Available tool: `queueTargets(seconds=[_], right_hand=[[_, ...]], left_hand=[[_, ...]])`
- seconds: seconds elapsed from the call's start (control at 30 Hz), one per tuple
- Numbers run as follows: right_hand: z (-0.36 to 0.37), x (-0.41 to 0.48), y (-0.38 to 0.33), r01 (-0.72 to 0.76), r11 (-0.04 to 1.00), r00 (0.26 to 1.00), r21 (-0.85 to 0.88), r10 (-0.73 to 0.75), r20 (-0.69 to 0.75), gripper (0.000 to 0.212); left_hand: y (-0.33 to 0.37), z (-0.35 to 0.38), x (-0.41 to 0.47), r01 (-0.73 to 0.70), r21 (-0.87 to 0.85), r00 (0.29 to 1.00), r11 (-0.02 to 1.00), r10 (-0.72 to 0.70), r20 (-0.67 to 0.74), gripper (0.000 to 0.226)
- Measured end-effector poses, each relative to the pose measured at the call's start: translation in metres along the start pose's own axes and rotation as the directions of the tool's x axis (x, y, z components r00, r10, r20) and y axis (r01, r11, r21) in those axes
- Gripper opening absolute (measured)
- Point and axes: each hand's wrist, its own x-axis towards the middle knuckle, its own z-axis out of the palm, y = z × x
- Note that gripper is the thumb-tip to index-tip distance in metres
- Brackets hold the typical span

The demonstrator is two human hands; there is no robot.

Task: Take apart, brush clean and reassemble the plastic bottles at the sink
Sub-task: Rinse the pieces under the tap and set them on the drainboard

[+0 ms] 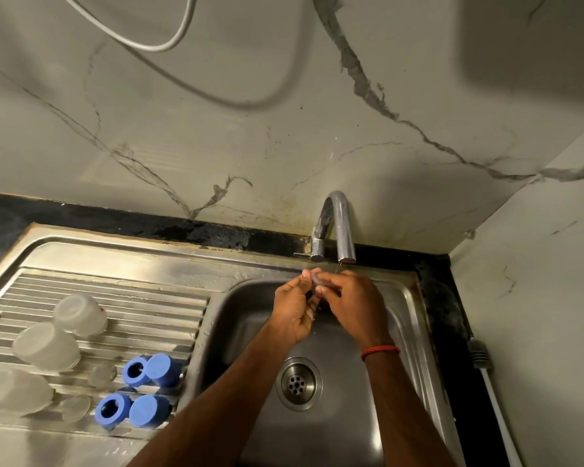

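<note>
You stand in a kitchen: steel sink (321, 439), ribbed drainboard (132, 298) and tap (341, 224) below marble-patterned wall tiles (284, 112).

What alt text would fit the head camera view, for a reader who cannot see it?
A left hand and a right hand pinch a small clear part between them below the tap, over the steel sink. On the drainboard at left lie three translucent bottles and four blue caps.

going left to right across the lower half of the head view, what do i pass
clear bottles → blue caps → drain → red wrist band → white cable. The left hand and right hand, pinching a small part under the tap, overlap the drain and are left out.
</note>
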Motion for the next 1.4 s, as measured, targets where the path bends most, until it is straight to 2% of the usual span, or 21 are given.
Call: queueTargets(seconds=[0.13, 0.2, 0.27, 0.37, 0.43, 0.53, 0.6, 0.67, 0.8, 0.97, 1.07, 1.17, 1.23, 1.4], right_hand=[[-0.002, 0.003, 0.001, -0.022, 0.992, 0.999, -0.125, 0.025, 0.023, 0.022], [-0.002, 0.004, 0.003, -0.01, 1.0, 0.999, -0.02, 0.01, 0.037, 0.02], [-0.002, 0.004, 0.005, -0.045, 0.993, 0.999, 0.107, 0.044, 0.017, 0.034], [-0.003, 0.004, 0.005, -0.104, 0.99, 0.995, 0.094, 0.103, 0.009, 0.05], [-0.003, 0.005, 0.004, -0.115, 0.976, 0.993, 0.186, 0.109, 0.043, 0.047], [-0.002, 0.009, 0.0, -0.177, 0.929, 0.984, 0.326, 0.168, 0.057, 0.029], [-0.002, 0.011, -0.002, -0.235, 0.895, 0.97, 0.38, 0.242, 0.029, 0.022], [-0.003, 0.011, -0.004, -0.268, 0.867, 0.961, 0.42, 0.268, 0.06, 0.023], [-0.008, 0.011, -0.008, -0.26, 0.878, 0.965, 0.403, 0.256, 0.066, 0.012], [-0.01, 0.015, -0.007, -0.323, 0.874, 0.945, 0.363, 0.316, 0.08, 0.007], [-0.01, 0.014, -0.006, -0.332, 0.872, 0.942, 0.36, 0.323, 0.086, 0.007], [-0.01, 0.012, -0.002, -0.29, 0.885, 0.957, 0.364, 0.28, 0.082, 0.01], [-0.011, 0.012, -0.001, -0.286, 0.887, 0.958, 0.362, 0.27, 0.094, 0.013], [-0.01, 0.012, 0.001, -0.363, 0.843, 0.93, 0.398, 0.357, 0.091, 0.013]], left_hand=[[-0.003, 0.003, -0.001, 0.025, -0.015, 0.999, 1.0, -0.024, 0.022, 0.023], [-0.004, 0.002, -0.002, 0.024, -0.055, 0.999, 0.998, -0.022, 0.036, 0.023], [-0.005, 0.002, -0.001, 0.019, -0.073, 0.999, 0.997, -0.017, 0.036, 0.025], [-0.005, 0.001, 0.003, 0.011, -0.071, 0.999, 0.997, -0.007, 0.051, 0.026], [-0.006, -0.001, 0.005, 0.0, -0.055, 0.995, 0.998, 0.005, 0.101, 0.024], [-0.007, -0.004, 0.006, -0.001, -0.071, 0.989, 0.997, 0.011, 0.146, 0.028], [-0.007, -0.003, 0.006, 0.001, -0.063, 0.991, 0.998, 0.007, 0.136, 0.03], [-0.006, 0.0, 0.003, -0.004, -0.015, 0.996, 1.0, 0.005, 0.091, 0.025], [-0.011, 0.001, 0.003, -0.024, 0.135, 1.0, 0.991, 0.024, 0.0, 0.017], [-0.027, 0.004, 0.007, -0.047, 0.308, 0.992, 0.95, 0.08, -0.096, 0.031], [-0.028, 0.006, 0.01, -0.072, 0.327, 0.989, 0.942, 0.11, -0.1, 0.03], [-0.026, 0.003, 0.009, -0.079, 0.325, 0.993, 0.942, 0.101, -0.053, 0.015], [-0.025, 0.0, 0.007, -0.08, 0.351, 0.995, 0.933, 0.097, -0.031, 0.014], [-0.021, -0.009, 0.007, -0.081, 0.364, 0.991, 0.928, 0.114, -0.07, 0.012]])
